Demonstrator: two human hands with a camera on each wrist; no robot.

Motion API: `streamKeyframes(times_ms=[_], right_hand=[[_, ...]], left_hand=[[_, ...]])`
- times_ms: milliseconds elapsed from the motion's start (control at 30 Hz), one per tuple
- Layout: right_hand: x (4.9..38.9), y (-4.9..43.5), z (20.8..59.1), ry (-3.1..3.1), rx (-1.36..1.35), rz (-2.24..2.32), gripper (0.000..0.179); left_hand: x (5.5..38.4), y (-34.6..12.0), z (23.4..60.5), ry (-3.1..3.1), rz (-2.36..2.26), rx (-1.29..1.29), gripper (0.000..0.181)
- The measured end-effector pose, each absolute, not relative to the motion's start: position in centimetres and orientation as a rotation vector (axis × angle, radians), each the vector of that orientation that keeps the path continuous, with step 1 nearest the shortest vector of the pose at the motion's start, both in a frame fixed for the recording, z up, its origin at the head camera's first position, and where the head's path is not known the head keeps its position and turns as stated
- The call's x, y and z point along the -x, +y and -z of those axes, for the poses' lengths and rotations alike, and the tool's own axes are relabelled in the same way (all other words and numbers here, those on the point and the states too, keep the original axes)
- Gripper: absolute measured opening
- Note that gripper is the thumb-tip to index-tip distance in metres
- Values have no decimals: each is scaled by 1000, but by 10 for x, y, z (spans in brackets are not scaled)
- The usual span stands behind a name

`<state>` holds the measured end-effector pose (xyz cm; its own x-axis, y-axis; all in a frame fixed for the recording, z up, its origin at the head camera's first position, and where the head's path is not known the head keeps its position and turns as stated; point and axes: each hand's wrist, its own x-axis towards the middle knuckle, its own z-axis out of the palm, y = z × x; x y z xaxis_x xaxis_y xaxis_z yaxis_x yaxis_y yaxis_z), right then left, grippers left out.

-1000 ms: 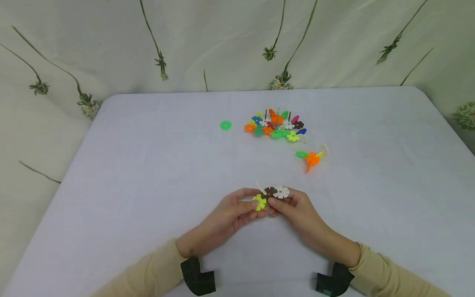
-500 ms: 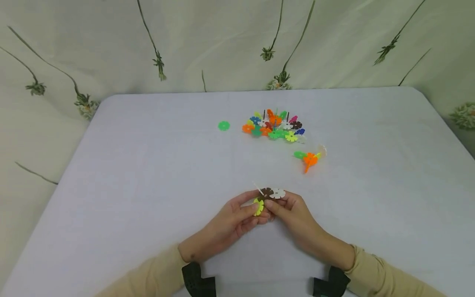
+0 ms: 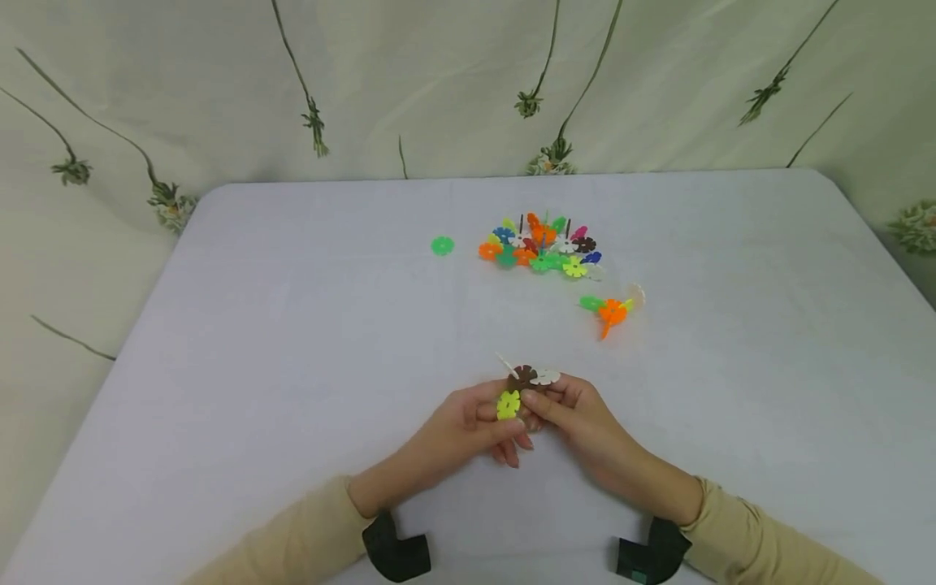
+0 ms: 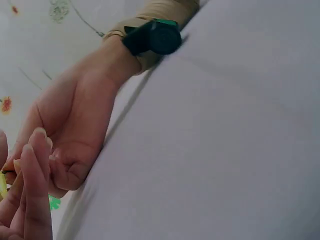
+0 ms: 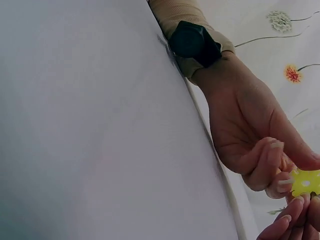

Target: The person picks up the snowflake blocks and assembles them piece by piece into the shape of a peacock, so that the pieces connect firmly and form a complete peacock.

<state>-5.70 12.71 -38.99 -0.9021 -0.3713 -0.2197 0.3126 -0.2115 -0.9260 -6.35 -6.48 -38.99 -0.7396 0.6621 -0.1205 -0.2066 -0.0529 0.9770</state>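
Note:
Close to the front middle of the table, both hands hold a small cluster of interlocking plastic snowflake discs. It joins a brown disc [image 3: 523, 375], a white disc [image 3: 545, 377], a second white disc [image 3: 505, 364] seen edge-on, and a yellow disc [image 3: 508, 405] hanging below. My left hand [image 3: 464, 426] holds the yellow disc, its thumb along the lower edge and fingers behind. In the right wrist view, that yellow disc [image 5: 305, 183] shows between the left thumb and fingers. My right hand [image 3: 588, 418] pinches the brown disc near its lower edge, thumb in front.
Beyond the hands lies a separate joined piece with an orange disc [image 3: 613, 312] at its centre. Farther back sits a heap of mixed-colour discs [image 3: 541, 248], with a single green disc [image 3: 442, 245] to its left. White cloth covers the table [image 3: 307, 325].
My left thumb has slid down from the yellow disc's face to its lower edge, and the left fingers have dropped lower. The yellow disc now faces the head camera more. My right hand keeps its pinch.

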Motion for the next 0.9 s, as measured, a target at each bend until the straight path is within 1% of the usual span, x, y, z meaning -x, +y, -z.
streamKeyframes(times_ms=[100, 133, 233, 333, 367, 533, 800, 900], right_hand=[[57, 127, 390, 1603, 99, 2153, 9], [57, 127, 390, 1597, 112, 2147, 10], [56, 127, 389, 1556, 124, 2127, 12], [54, 127, 386, 1495, 121, 2106, 13], [53, 127, 386, 1468, 121, 2107, 13], [50, 127, 385, 1369, 159, 2135, 16], [49, 124, 389, 1284, 176, 2150, 17], [46, 122, 389, 1263, 181, 2158, 19]], left_hand=[[61, -64, 390, 1859, -1802, -575, 47], [61, -64, 389, 1919, -1795, -595, 49], [61, -64, 389, 2060, -1791, -636, 63], [62, -64, 388, 2053, -1819, -652, 74], [62, -65, 388, 2034, -1828, -658, 74], [62, -65, 389, 1876, -1904, -681, 59], [61, -65, 387, 1758, -1966, -665, 63], [62, -64, 388, 1765, -2013, -679, 52]])
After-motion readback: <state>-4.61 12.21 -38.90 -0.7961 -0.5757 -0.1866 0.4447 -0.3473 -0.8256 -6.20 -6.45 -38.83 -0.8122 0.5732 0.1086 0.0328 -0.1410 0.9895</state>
